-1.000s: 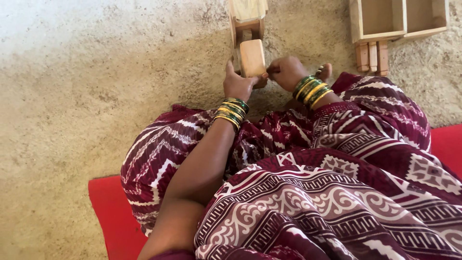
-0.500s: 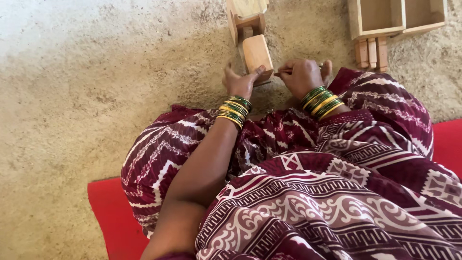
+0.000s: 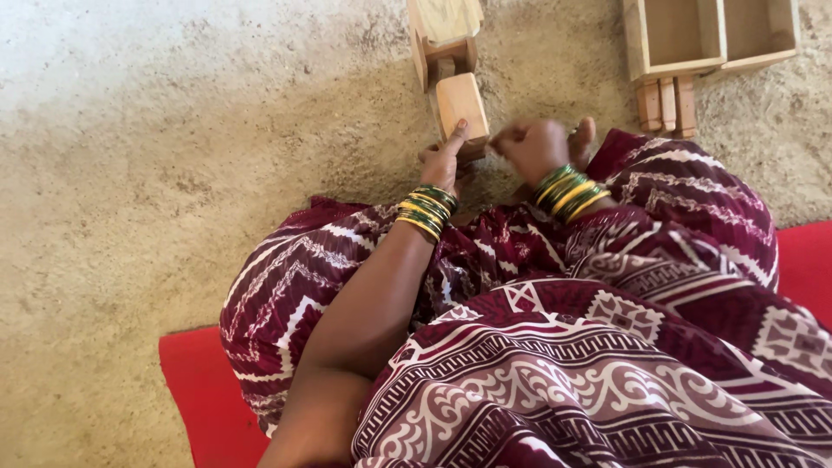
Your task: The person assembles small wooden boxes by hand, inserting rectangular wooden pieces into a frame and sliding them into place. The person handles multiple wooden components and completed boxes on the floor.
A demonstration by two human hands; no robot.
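A fingertip of the left hand [image 3: 444, 159] presses on the near edge of a small wooden block [image 3: 461, 104], just above the middle of the frame; the other fingers of that hand are curled loosely underneath, pinching nothing that shows. Just to the right, the right hand [image 3: 530, 147] is drawn into a loose fist close to the block's right corner; whether it grips anything small cannot be told, as the hand is blurred. The block is pale, with rounded corners, and lies on sandy ground [image 3: 173, 173], its far end meeting a larger wooden piece [image 3: 444, 30] at the top edge of the frame. It looks stiff, solid and fairly light, with a smooth sanded face that could slip under a single fingertip; its two long sides appear to be the surest place for a pinch. Both wrists carry stacked green and gold bangles [image 3: 425, 211]. At the upper right sits an open wooden box [image 3: 676, 65] with short wooden slats [image 3: 667, 106] beside its near wall, well apart from the hands. The lower half of the frame is filled by a maroon patterned garment [image 3: 563, 364] over bent knees, with a red mat [image 3: 204, 390] beneath.
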